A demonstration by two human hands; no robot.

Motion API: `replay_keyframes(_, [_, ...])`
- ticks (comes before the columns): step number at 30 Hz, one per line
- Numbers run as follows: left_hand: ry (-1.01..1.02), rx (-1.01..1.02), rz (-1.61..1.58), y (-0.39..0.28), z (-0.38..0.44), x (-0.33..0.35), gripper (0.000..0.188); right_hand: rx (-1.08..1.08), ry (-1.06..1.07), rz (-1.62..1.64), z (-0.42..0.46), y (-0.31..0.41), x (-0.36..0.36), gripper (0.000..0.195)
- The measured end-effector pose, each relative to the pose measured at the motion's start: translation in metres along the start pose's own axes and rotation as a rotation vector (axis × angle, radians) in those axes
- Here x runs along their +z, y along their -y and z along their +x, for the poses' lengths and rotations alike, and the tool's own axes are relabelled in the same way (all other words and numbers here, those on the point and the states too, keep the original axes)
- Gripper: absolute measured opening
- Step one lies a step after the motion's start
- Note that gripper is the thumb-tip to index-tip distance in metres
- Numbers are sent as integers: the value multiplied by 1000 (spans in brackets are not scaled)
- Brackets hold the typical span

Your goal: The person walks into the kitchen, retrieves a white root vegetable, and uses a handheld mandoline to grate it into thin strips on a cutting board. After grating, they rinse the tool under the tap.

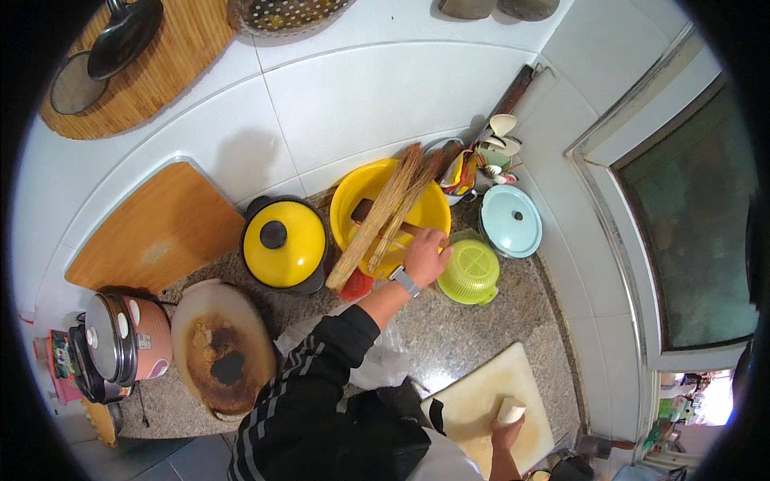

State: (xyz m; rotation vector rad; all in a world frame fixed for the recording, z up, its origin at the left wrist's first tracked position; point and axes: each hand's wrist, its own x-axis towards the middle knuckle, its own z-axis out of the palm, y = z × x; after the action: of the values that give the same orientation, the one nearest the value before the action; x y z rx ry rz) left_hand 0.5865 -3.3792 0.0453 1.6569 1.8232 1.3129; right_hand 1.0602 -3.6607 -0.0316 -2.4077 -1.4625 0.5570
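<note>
My left hand (426,258), with a grey-banded watch on the wrist, reaches to the near right rim of a yellow plastic basin (441,210). Its fingers close around the end of a brown wooden-handled tool (411,228), whose far part lies under the brushes. Two bundled-straw pot brushes (376,219) rest across the basin. At the lower right, my right hand (508,431) grips a pale piece of root vegetable (511,410) over a white cutting board (475,397). Its cut end faces up.
Beside the basin stand a lime-green plastic strainer (469,273), a light-blue lidded pot (511,221) and a black pot with a yellow lid (289,246). A stained oval tray (195,324) and rice cooker (141,337) occupy the left. A window (686,222) borders the right.
</note>
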Motion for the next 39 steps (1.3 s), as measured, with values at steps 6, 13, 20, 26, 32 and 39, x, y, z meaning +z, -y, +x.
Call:
replay_keyframes(6, [-127,22,22,-7,52,9,33,51,-56,-8,-1,1,5,89])
replay_keyframes(13, [-94,43,59,3,97,23,39,-4,-35,33,1,-2,1,86])
replay_keyframes(20, [73,21,216,0,115,41,52,-295,-239,72,5,-2,9,50])
replay_keyframes(26, [196,-45,307,-4,108,49,54,-406,-142,208,25,-33,23,33])
replay_keyframes(32, [338,-20,454,-3,93,38,53,-511,-108,44,38,-112,77,47])
replay_keyframes(39, [354,49,447,-7,97,41,45,-218,-155,62,35,-68,66,77])
